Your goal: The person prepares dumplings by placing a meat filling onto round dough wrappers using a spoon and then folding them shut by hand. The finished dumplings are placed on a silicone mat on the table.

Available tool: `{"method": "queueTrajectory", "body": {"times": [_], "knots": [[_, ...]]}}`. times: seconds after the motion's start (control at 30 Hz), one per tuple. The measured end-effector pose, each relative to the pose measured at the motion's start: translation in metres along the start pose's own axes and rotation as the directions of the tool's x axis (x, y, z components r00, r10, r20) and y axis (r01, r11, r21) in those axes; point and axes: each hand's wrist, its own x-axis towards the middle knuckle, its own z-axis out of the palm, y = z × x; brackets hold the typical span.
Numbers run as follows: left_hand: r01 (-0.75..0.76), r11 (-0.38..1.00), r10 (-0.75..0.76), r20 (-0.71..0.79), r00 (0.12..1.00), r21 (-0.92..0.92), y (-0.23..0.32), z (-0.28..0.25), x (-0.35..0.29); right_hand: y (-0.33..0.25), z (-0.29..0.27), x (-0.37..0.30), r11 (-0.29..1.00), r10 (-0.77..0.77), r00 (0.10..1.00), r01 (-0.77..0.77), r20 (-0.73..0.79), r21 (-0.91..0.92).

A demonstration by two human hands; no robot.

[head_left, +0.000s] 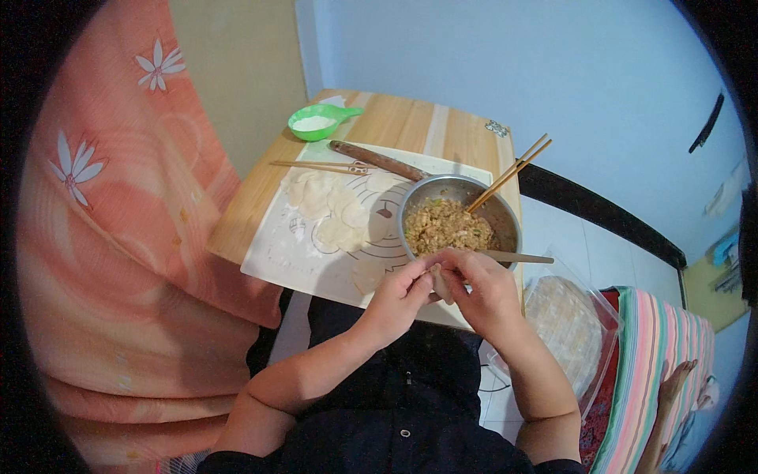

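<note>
Both hands meet in front of the near rim of a metal bowl (505, 220). A pale, folded dumpling (441, 287) is pinched between the fingers of my left hand (403, 302) and my right hand (488, 291), partly hidden by them. Brown minced filling (444, 225) lies in the bowl, with a pair of chopsticks (512, 174) leaning in it. Behind my right hand, a flat wooden handle (519, 257) sticks out past the bowl. To the left, several thin round dough wrappers (341, 235) overlap on a white printed mat (268, 251). One more wrapper (365, 276) lies near my left hand.
On the wooden table (237, 215), a rolling pin (380, 161) and more chopsticks (312, 165) lie behind the wrappers. A green scoop (335, 115) holds white powder. A curtain (126, 261) hangs left. At right are a clear plastic container (564, 324) and a striped cloth (651, 332).
</note>
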Motion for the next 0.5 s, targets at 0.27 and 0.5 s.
{"method": "queueTrajectory", "body": {"times": [0.27,0.5], "knots": [[-0.041,0.994,0.05,-0.09,0.995,0.102,-0.012,-0.005,0.002,-0.003,0.002,-0.006,0.969,0.156,0.986,-0.143,-0.052,0.201],[-0.106,0.923,0.111,0.008,0.994,0.371,-0.017,-0.004,-0.001,-0.004,0.003,-0.009,0.997,0.032,0.999,-0.033,-0.01,-0.073]]}}
